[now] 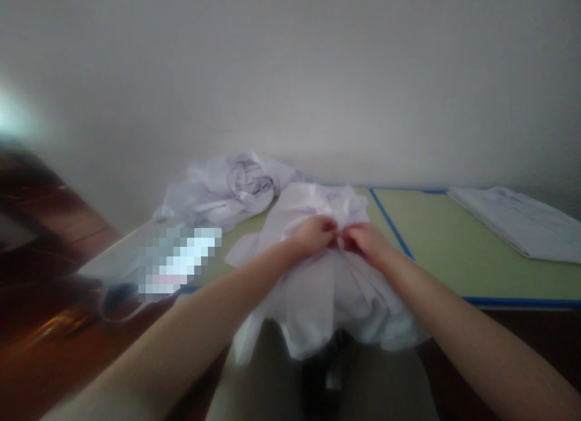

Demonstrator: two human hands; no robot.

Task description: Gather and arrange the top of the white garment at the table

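Note:
A white garment point(313, 300), perhaps a shirt, lies bunched over the front edge of the table, its lower folds hanging toward my lap. My left hand point(316, 234) pinches the cloth near the middle. Close against it, my right hand point(365, 241) also has its fingers closed on the same garment. The fingertips of both hands almost meet, and what small part they grip is blurred. Crumpled white cloth point(227, 188) is heaped behind and to the left.
The greenish table point(436, 239) has blue edging and a blue dividing line. A flat folded white garment point(521, 224) lies at the right. A pale bag-like item point(131, 251) with a loop overhangs the left edge. A plain wall point(318, 76) stands behind.

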